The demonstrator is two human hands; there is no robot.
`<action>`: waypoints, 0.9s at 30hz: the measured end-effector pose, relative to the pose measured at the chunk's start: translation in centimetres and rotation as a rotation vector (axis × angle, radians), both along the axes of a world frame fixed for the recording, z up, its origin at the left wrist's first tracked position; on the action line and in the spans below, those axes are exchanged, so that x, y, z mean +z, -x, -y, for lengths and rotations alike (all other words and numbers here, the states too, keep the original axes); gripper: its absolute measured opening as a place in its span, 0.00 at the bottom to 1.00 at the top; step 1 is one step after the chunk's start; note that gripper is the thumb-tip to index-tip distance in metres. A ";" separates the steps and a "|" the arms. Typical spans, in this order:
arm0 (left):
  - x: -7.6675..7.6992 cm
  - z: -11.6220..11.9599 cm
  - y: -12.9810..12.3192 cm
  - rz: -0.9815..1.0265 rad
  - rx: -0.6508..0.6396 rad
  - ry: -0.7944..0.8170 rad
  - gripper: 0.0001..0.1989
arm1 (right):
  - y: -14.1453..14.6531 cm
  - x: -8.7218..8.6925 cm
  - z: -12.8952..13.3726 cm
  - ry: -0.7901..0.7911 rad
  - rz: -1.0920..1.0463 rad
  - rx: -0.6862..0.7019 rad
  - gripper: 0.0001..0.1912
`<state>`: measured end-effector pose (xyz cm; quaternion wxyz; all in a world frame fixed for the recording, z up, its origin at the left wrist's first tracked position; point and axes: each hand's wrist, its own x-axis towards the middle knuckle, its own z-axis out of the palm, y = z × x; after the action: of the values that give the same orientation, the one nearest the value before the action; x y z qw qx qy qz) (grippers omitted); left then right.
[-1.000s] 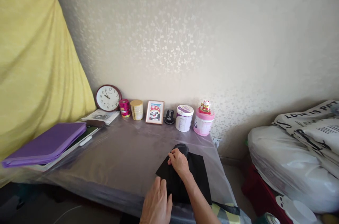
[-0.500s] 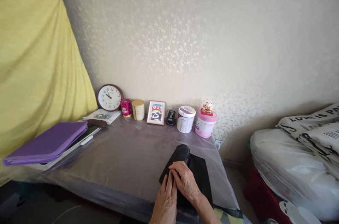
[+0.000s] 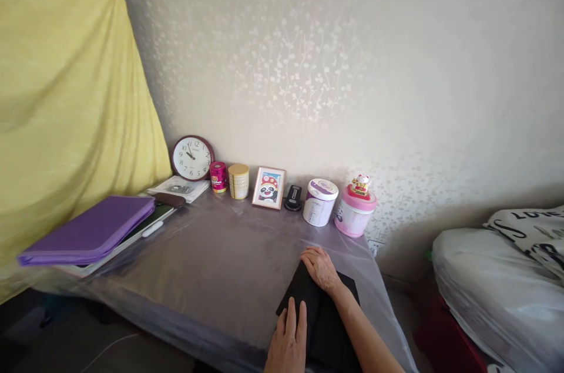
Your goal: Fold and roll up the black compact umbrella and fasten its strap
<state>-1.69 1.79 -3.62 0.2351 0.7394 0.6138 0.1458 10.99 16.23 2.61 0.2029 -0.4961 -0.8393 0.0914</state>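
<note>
A folded piece of black cloth (image 3: pixel 336 332) lies at the front right of the table. My left hand (image 3: pixel 288 335) presses on its near left part, palm down, with the fingers stretched out and slightly apart. Farther forward, my right hand (image 3: pixel 319 267) rests palm down over the cloth's far edge, its fingers extended to the left and lying flat. The right forearm crosses above the cloth's right part and hides some of it. What kind of article the cloth is, I cannot tell.
The table (image 3: pixel 211 267) has a clear plastic cover. Along the wall stand a clock (image 3: pixel 192 158), small tins, a picture frame (image 3: pixel 268 188), a purple-white tub (image 3: pixel 320 202) and a pink tub (image 3: pixel 353 214) topped by a cat figurine (image 3: pixel 360 185). A purple folder (image 3: pixel 88 229) lies left.
My hands were together on the cloth; the right hand has moved forward to its far edge, apart from the left. The raised fold at the far end now lies flatter. The view has shifted slightly.
</note>
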 end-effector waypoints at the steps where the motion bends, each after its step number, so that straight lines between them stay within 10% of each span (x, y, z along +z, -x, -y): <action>1: -0.2 -0.1 -0.1 0.000 0.004 0.017 0.37 | 0.0 -0.1 -0.5 0.018 0.000 -0.017 0.16; 7: 2.1 0.5 0.0 -0.023 0.032 0.066 0.39 | -1.5 0.1 -1.0 -0.021 -0.080 -0.240 0.17; 14: 4.9 2.0 0.4 -0.031 0.026 0.037 0.40 | -8.6 -1.1 5.0 -0.084 -0.333 -0.652 0.18; 27: 4.7 2.4 0.4 -0.036 0.005 -0.017 0.40 | -7.3 -0.5 11.1 0.166 -0.531 -0.598 0.22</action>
<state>-2.08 -0.62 1.10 0.2172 0.7424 0.6185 0.1383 18.33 5.18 2.11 0.3896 -0.6921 -0.5662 0.2206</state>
